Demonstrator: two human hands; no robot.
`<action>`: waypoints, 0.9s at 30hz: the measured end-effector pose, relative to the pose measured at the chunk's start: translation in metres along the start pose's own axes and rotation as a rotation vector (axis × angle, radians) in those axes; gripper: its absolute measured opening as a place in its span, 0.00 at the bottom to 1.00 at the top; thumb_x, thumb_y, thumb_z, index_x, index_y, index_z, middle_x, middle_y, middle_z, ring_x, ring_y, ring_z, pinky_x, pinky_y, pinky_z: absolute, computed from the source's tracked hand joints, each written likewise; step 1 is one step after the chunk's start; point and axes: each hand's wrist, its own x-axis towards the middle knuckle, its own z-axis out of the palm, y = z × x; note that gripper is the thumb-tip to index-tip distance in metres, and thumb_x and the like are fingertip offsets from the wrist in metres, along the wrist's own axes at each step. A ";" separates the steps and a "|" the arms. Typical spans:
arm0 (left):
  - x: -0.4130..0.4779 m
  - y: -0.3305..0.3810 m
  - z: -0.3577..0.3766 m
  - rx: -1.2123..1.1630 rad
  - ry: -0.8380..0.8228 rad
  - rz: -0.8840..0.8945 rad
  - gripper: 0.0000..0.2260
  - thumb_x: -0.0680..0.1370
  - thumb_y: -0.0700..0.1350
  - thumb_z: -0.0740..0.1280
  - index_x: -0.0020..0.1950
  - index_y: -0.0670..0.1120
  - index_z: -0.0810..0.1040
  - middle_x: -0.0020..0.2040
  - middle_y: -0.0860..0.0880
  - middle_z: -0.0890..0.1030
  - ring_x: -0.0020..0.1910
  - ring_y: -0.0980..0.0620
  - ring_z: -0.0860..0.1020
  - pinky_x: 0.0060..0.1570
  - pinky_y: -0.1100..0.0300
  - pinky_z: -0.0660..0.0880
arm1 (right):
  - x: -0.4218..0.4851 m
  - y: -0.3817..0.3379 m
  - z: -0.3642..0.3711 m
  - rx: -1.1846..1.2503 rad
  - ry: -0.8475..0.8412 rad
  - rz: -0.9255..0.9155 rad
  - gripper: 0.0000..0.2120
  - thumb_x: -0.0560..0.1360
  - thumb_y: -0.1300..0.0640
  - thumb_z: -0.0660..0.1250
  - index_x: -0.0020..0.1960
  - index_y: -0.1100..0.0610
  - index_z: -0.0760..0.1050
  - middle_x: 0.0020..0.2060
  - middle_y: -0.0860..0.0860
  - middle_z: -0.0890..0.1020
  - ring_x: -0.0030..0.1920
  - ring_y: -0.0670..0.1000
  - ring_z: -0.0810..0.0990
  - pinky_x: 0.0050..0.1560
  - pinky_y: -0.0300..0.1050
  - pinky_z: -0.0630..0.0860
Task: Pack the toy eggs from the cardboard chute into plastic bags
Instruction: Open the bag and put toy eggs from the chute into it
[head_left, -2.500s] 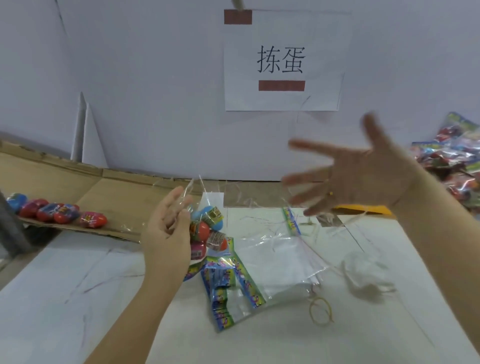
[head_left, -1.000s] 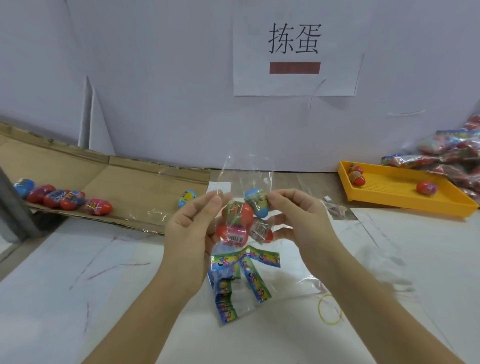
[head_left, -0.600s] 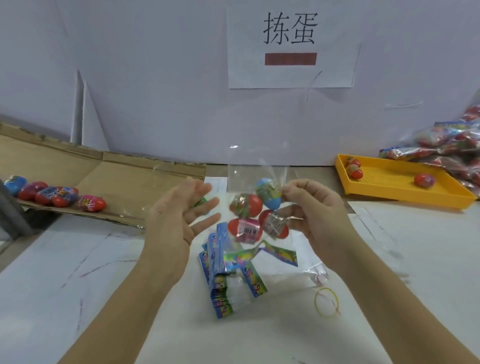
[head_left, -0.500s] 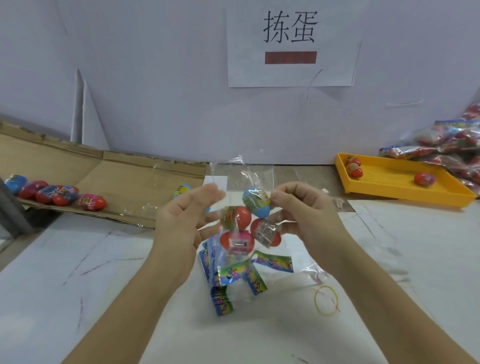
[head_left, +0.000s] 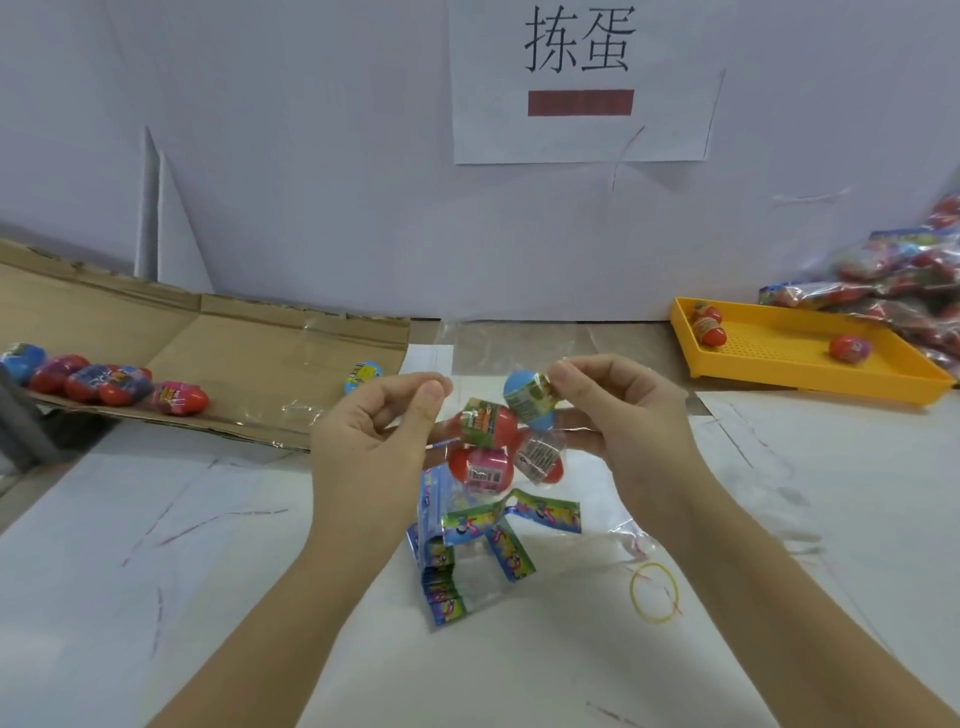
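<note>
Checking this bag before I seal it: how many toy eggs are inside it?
4 in the plastic bag: blue egg on top, green-labelled red egg left of it, pink-labelled red egg below, white-labelled red egg lower right. Another could hide behind.

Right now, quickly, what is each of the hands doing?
Left hand: closed, pinching the plastic bag at its left side.
Right hand: closed, pinching the plastic bag's right side, toy eggs inside.

Yellow tray (head_left: 779, 354) sits far right, rubber band (head_left: 631, 592) nearer, paper sign (head_left: 579, 136) above.
</note>
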 end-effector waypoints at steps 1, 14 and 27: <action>0.000 -0.001 0.000 0.013 -0.006 0.002 0.05 0.77 0.39 0.67 0.44 0.47 0.82 0.42 0.53 0.86 0.37 0.54 0.84 0.34 0.64 0.79 | 0.000 -0.001 0.000 0.019 -0.014 0.015 0.10 0.64 0.53 0.72 0.43 0.55 0.81 0.37 0.52 0.85 0.34 0.49 0.84 0.33 0.39 0.79; 0.005 -0.001 -0.003 -0.004 -0.149 -0.060 0.15 0.78 0.33 0.65 0.55 0.53 0.81 0.48 0.56 0.86 0.38 0.60 0.82 0.37 0.68 0.78 | 0.004 -0.012 -0.014 0.056 -0.175 -0.016 0.10 0.58 0.52 0.75 0.39 0.50 0.85 0.38 0.53 0.85 0.32 0.50 0.83 0.32 0.40 0.79; -0.001 0.012 0.002 -0.005 -0.184 0.046 0.19 0.79 0.32 0.63 0.54 0.57 0.80 0.34 0.56 0.82 0.34 0.60 0.82 0.32 0.67 0.78 | 0.006 -0.018 -0.024 0.020 -0.275 -0.071 0.13 0.60 0.56 0.74 0.45 0.52 0.85 0.34 0.54 0.85 0.32 0.52 0.83 0.33 0.42 0.80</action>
